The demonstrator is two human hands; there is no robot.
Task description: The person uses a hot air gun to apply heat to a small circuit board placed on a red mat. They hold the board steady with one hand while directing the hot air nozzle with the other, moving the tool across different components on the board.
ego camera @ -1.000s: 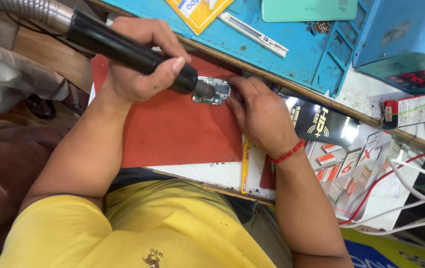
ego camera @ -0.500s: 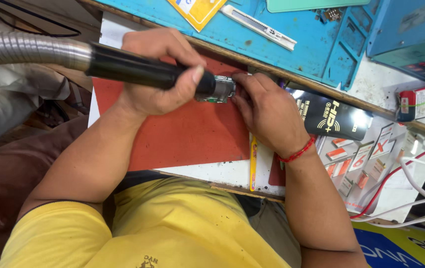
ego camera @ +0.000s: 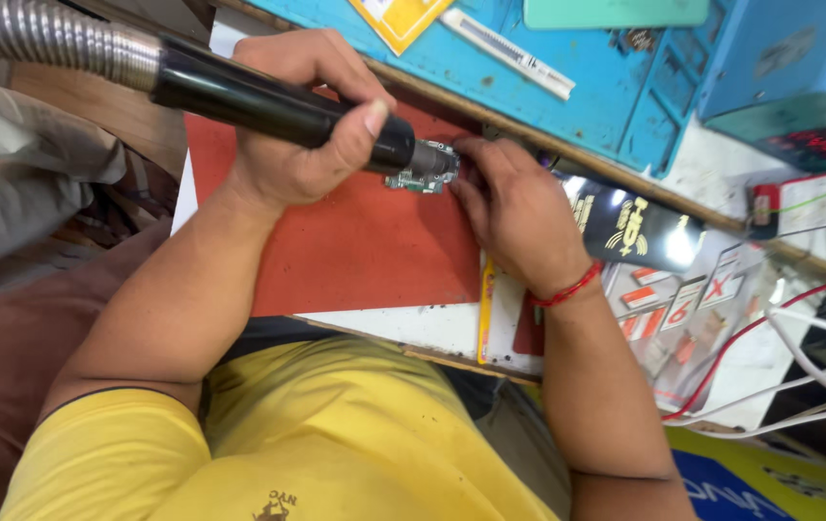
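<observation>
The left hand point(ego camera: 302, 125) was closed around the black handle of a hot-air tool point(ego camera: 278, 101), whose ribbed metal hose ran off toward the upper left corner of the view. Its metal nozzle pointed straight at a small green circuit board point(ego camera: 415, 178) lying on the red mat point(ego camera: 355, 241) on the worktop. The right hand point(ego camera: 519, 217) rested at the far side of that board, fingers curled and pressing its edge to keep it from shifting; whether they also pinched a small tool could not be told. Judging by this, the heating of a spot on the board was under way, and the next move would call for a steady nozzle held just off the board and a firm hold at its edge.

Beyond the board, away from the person, lay a blue tray point(ego camera: 616, 87) with moulded compartments; one of them held a small dark cluster of parts too small to identify. A white strip and a yellow card lay on the tray's flat part. Beside the right wrist, small packets with red marks lay on the worktop near red and white wires.
</observation>
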